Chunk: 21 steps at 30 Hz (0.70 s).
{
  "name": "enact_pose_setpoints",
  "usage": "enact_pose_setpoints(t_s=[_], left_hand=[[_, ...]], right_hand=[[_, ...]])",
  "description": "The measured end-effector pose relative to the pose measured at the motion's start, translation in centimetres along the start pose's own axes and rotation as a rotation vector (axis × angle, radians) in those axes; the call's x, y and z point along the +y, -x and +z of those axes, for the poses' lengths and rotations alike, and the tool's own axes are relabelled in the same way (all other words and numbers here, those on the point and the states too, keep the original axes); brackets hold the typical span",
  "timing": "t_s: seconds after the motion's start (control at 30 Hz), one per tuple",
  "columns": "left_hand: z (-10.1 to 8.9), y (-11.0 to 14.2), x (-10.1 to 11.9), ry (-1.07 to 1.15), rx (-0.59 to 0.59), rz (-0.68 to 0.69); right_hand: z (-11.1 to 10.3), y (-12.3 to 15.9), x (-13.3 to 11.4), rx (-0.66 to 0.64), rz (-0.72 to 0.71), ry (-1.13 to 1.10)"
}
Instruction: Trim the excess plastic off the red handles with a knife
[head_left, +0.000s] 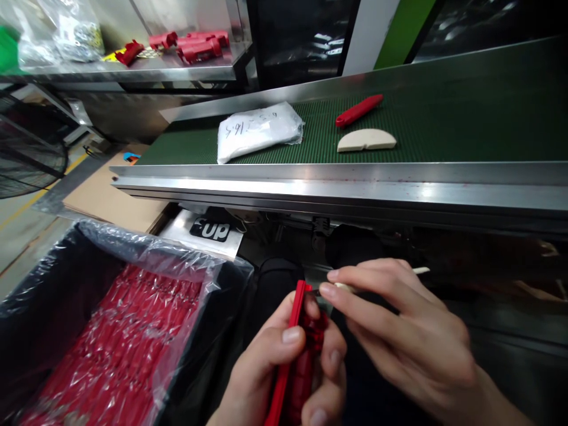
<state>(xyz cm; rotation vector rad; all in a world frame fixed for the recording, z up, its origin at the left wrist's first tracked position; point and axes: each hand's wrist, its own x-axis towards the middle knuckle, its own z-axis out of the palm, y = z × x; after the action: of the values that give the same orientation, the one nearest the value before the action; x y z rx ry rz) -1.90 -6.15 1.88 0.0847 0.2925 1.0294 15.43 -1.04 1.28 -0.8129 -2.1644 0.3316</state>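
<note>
A: What was the person holding?

B: Left hand [284, 367] was wrapped tight round a red plastic part [296, 349], held upright, low in the frame, just below the steel edge of the conveyor [337, 189]. Thumb and fingers were clamped on it.

A: And the other?

B: Right hand [399, 331] had thumb and forefinger pinched shut on a thin pale stick [419, 271], its tip right at the top of the red part, approx. touching. Couldn't tell exactly what the tip met; fingers hid it.

A: How far along did it look?

B: Judging by the scene, mid-job on this piece: stick was at the part, and the part hadn't left the hands. A bin [53, 278] w/ a clear liner, to the left, was already full of red pieces [128, 337], so plenty seemed handled, or waiting; couldn't say which.

A: Anything on the belt?

B: One red piece [358, 110], a beige half-round block [366, 140], a white bag [258, 130]. More red parts [190, 44] sat on a far shelf.
</note>
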Motion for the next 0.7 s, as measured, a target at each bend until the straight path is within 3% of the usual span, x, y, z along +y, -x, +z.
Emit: enact_pose_setpoints(t_s=[0.47, 0.63, 0.7], left_hand=[[-0.1, -0.2, -0.2, 0.011, -0.023, -0.036], [-0.6, -0.8, -0.7, -0.027, -0.188, -0.076], [-1.1, -0.8, -0.9, 0.024, -0.114, -0.127]], right_hand=[[0.5, 1.1, -0.2, 0.062, 0.002, 0.242], [0.3, 1.9, -0.4, 0.057, -0.012, 0.300], [-0.1, 1.8, -0.6, 0.079, 0.017, 0.283]])
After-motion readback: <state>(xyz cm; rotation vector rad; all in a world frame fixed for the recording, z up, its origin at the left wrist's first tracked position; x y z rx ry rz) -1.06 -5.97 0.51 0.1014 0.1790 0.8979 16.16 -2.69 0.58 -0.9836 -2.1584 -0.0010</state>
